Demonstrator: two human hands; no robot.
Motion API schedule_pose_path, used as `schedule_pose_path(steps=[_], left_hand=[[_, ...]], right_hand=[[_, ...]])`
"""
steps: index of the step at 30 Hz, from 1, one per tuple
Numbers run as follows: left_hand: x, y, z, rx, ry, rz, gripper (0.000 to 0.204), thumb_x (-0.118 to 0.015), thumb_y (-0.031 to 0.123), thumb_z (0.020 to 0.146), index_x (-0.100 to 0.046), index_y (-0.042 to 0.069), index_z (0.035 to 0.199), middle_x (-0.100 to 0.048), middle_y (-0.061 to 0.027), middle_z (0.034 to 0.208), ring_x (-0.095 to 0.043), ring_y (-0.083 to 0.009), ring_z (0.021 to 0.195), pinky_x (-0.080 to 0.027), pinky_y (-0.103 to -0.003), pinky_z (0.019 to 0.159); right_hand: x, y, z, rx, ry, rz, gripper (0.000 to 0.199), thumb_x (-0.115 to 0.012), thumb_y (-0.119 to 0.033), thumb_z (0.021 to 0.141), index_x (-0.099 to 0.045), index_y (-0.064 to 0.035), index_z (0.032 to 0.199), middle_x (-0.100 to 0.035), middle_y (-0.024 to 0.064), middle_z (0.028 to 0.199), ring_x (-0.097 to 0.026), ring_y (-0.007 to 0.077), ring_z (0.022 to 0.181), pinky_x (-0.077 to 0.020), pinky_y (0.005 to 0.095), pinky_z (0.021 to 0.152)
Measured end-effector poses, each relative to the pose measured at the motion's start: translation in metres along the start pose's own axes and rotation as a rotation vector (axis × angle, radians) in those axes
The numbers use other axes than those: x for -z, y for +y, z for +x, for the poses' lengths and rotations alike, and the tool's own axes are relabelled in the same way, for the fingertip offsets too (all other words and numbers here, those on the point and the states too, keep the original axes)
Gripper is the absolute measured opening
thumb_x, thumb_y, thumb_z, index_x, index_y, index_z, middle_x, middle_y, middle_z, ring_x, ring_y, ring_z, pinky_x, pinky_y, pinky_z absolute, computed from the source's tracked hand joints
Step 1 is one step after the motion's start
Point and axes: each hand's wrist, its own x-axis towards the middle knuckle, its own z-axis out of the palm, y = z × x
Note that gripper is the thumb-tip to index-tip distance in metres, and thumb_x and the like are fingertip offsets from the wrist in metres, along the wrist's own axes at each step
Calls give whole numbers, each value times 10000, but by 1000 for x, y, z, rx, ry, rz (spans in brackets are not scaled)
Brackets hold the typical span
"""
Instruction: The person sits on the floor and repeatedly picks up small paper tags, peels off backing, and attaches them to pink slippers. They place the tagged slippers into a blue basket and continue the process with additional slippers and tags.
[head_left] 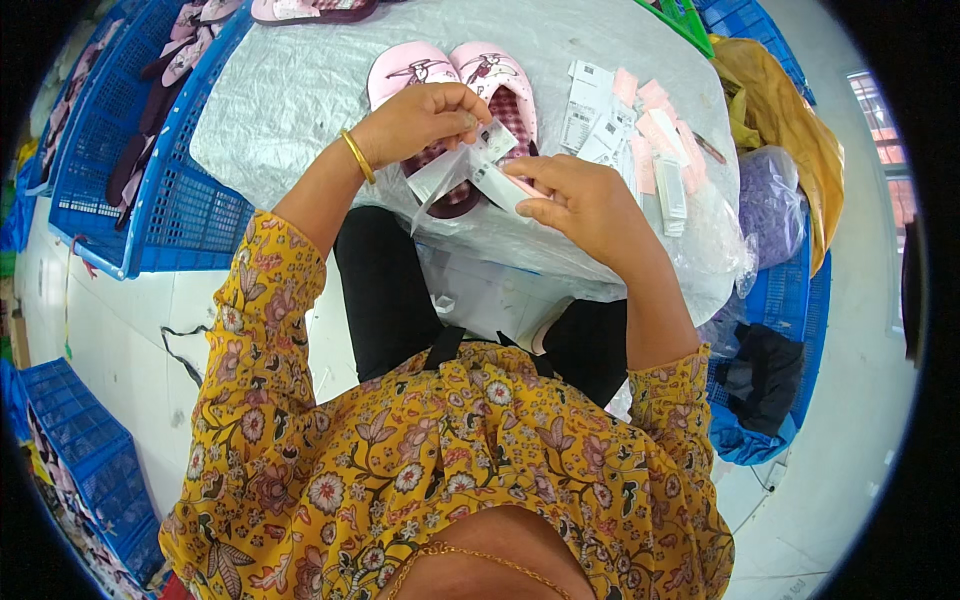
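Observation:
A pair of pink slippers [500,72] with dark checked insoles lies on the plastic-covered table in front of me, toes pointing away. My left hand [428,118], above the left slipper, has its thumb and fingers pinched on a thin white printed label [492,143]. Close by, my right hand [583,198] grips a narrow white card [498,186] between thumb and fingers, over the slippers' heel end. Another pale strip [438,174] hangs below my left hand; whether it joins the label, I cannot tell. The papers partly cover the insoles.
Loose white printed labels [590,110] and pink slips [660,135] lie right of the slippers, beside a thin pen-like tool [710,150]. A blue crate [190,220] of slippers stands left. Yellow-brown sheeting [790,110] and a purple bundle [770,205] sit right.

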Motion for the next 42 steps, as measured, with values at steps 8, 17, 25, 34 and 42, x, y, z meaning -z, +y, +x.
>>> schedule_pose_path(steps=[8, 17, 25, 34, 42], left_hand=[[1, -3, -2, -44, -39, -68, 167, -548, 110, 960, -633, 43, 1087, -612, 9, 840, -531, -39, 737, -436, -184, 661], [1, -4, 0, -21, -33, -40, 164, -563, 140, 964, -641, 58, 1083, -604, 21, 840, -538, -47, 751, -438, -186, 676], [0, -7, -3, -76, -37, -22, 167, -571, 146, 966, -643, 63, 1092, -614, 26, 848, -544, -34, 754, -451, -181, 678], [1, -2, -2, -125, -49, -180, 168, -568, 107, 953, -653, 57, 1088, -634, 16, 872, -522, -23, 733, -425, -176, 642], [-12, 0, -11, -190, -82, 79, 191, -588, 62, 915, -656, 25, 1090, -650, 6, 958, -577, -65, 830, -483, -223, 748]], right_hand=[[-8, 0, 0, -209, 112, 274, 188, -691, -123, 878, -695, -24, 1037, -683, 32, 853, -553, 69, 717, -454, 240, 636], [-28, 31, 2, -86, 393, -275, 204, -698, -99, 788, -695, -89, 991, -643, 101, 999, -592, 312, 933, -478, 411, 834], [-51, 4, 1, -189, 299, 109, 268, -737, -93, 778, -664, -72, 1034, -626, 105, 1007, -649, 270, 849, -527, 351, 725], [-63, 5, 2, -37, 346, 43, 189, -711, -95, 788, -678, -84, 974, -633, 66, 938, -642, 261, 862, -525, 357, 727], [-75, 11, 3, -7, 332, -166, 94, -708, -150, 783, -672, -108, 859, -629, 37, 898, -620, 260, 860, -515, 372, 728]])
